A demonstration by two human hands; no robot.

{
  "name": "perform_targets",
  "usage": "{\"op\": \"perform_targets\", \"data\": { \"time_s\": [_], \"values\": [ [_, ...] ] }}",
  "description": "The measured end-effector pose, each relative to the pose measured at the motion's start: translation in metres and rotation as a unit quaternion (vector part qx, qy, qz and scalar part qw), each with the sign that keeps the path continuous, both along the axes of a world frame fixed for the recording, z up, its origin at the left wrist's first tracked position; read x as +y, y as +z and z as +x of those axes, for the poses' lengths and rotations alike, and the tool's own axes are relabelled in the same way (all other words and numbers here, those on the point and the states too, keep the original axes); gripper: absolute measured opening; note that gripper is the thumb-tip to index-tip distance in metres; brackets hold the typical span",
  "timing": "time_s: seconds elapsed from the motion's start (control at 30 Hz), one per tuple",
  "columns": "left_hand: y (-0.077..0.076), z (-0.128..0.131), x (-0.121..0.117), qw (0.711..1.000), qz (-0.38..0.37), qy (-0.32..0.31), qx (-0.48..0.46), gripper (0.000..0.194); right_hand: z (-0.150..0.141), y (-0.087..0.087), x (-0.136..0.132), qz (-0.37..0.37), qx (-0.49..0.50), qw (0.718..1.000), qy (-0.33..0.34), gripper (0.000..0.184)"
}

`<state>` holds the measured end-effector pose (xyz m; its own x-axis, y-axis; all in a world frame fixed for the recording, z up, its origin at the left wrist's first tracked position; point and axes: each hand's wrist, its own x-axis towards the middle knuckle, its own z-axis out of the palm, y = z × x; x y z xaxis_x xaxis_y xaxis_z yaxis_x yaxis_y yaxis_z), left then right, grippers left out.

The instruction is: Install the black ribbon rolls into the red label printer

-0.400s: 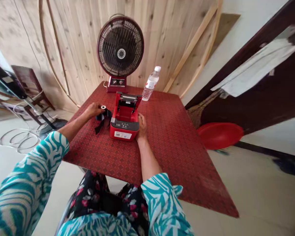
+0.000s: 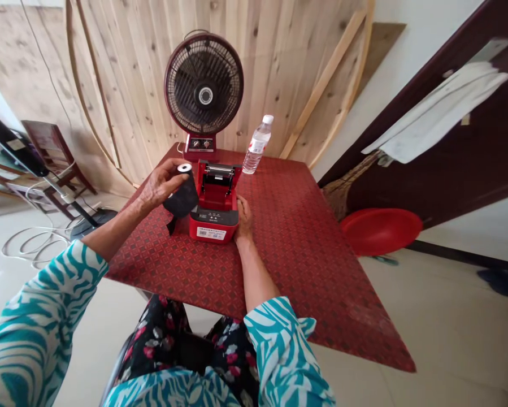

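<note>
A red and dark grey label printer stands on the table with its lid raised and its red inner bay exposed. Along its right side, my right hand is wrapped, steadying it. My left hand pinches the upper end of a black paper roll with a white core. The roll hangs just left of the bay, partly in front of the printer's left edge, and a loose black tail trails below it. Whether the roll touches the printer I cannot tell.
Behind the printer, a dark red fan stands at the far edge of the patterned red table. A clear water bottle is behind and to the right. On the floor to the right lies a red basin.
My left hand has lifted the black roll and brought it right, closer to the printer. My right hand stays at the printer's side.
</note>
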<state>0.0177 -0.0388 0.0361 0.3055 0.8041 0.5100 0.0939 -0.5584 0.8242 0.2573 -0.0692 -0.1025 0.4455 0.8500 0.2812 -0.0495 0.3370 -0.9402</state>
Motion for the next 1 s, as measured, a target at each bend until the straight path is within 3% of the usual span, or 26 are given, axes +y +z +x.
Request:
{"op": "perform_targets", "data": {
  "time_s": [0.1, 0.27, 0.37, 0.5, 0.6, 0.67, 0.73, 0.8, 0.9, 1.0],
  "values": [
    [0.006, 0.023, -0.012, 0.993, 0.027, -0.078, 0.089, 0.045, -0.001, 0.002, 0.000, -0.018, 0.010, 1.000, 0.000, 0.042],
    [0.005, 0.055, -0.004, 0.960, 0.050, -0.031, 0.272, 0.037, -0.004, 0.008, -0.002, -0.012, 0.010, 1.000, -0.009, 0.042],
    [0.010, 0.067, 0.004, 0.915, 0.071, -0.018, 0.396, 0.028, -0.006, 0.010, -0.002, -0.011, 0.013, 1.000, -0.003, 0.041],
    [0.017, 0.082, 0.009, 0.834, 0.076, -0.021, 0.546, 0.028, -0.007, 0.009, -0.001, -0.010, 0.016, 1.000, -0.003, 0.039],
    [0.017, 0.094, 0.010, 0.783, 0.085, -0.035, 0.615, 0.027, -0.007, 0.009, 0.001, -0.008, 0.016, 1.000, -0.006, 0.037],
    [0.015, 0.100, 0.013, 0.767, 0.089, -0.049, 0.633, 0.027, -0.007, 0.009, 0.001, -0.005, 0.017, 1.000, -0.004, 0.037],
    [0.013, 0.101, 0.017, 0.772, 0.082, -0.073, 0.626, 0.024, -0.006, 0.009, 0.000, -0.007, 0.014, 1.000, -0.002, 0.037],
    [0.011, 0.095, 0.020, 0.800, 0.064, -0.114, 0.586, 0.020, -0.006, 0.010, 0.000, -0.013, 0.009, 1.000, -0.002, 0.038],
    [0.005, 0.077, 0.017, 0.876, 0.038, -0.164, 0.452, 0.021, -0.006, 0.010, -0.002, -0.015, 0.006, 1.000, -0.002, 0.038],
    [-0.007, 0.057, 0.001, 0.947, 0.019, -0.128, 0.295, 0.033, -0.005, 0.010, -0.003, -0.013, 0.007, 1.000, -0.001, 0.038]
  ]
}}
